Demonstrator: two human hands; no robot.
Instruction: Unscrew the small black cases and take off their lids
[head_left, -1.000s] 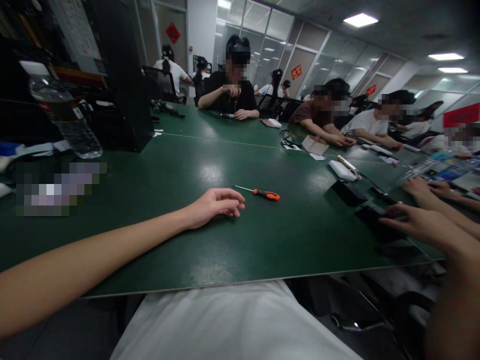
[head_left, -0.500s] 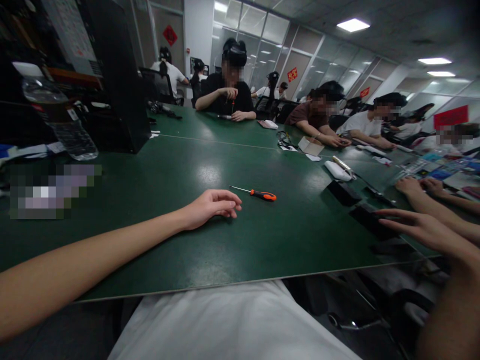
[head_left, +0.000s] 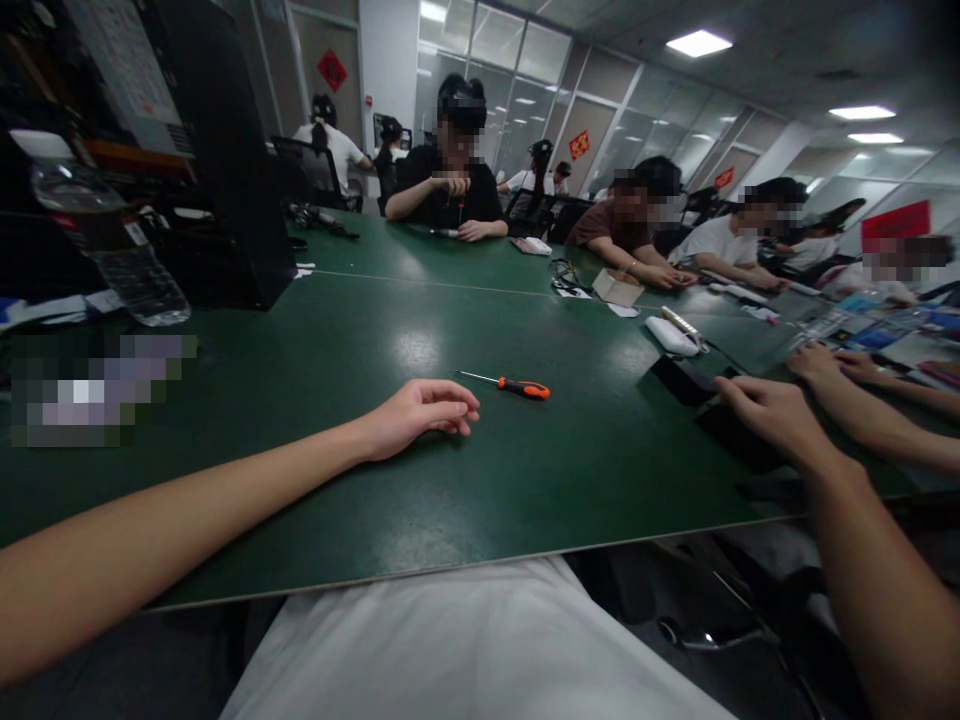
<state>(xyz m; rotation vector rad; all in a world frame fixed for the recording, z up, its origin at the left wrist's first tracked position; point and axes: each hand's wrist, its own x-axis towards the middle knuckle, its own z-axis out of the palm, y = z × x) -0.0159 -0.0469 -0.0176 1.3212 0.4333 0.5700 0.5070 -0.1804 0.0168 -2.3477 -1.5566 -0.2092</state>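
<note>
My left hand [head_left: 431,410] rests on the green table [head_left: 360,530], fingers loosely bent and apart, holding nothing. Just beyond its fingertips lies a screwdriver [head_left: 525,387] with an orange and black handle, its thin metal shaft pointing left. On the right, my right hand [head_left: 772,415] is over a black open box [head_left: 682,380], with thumb and fingers drawn together at the box's upper edge. Whether something is pinched there is hidden by the hand. Part of the box is covered by my fingers and wrist.
A plastic bottle [head_left: 112,235] and a black computer case [head_left: 232,160] stand at the left. A white pouch [head_left: 673,336] and a small carton [head_left: 618,287] lie farther back. At the right, another person's forearms [head_left: 862,400] rest close to my right arm.
My right hand has moved left and slightly up, and its outstretched fingers have closed together at the box. My left hand and the screwdriver stay in place; the view has shifted slightly.
</note>
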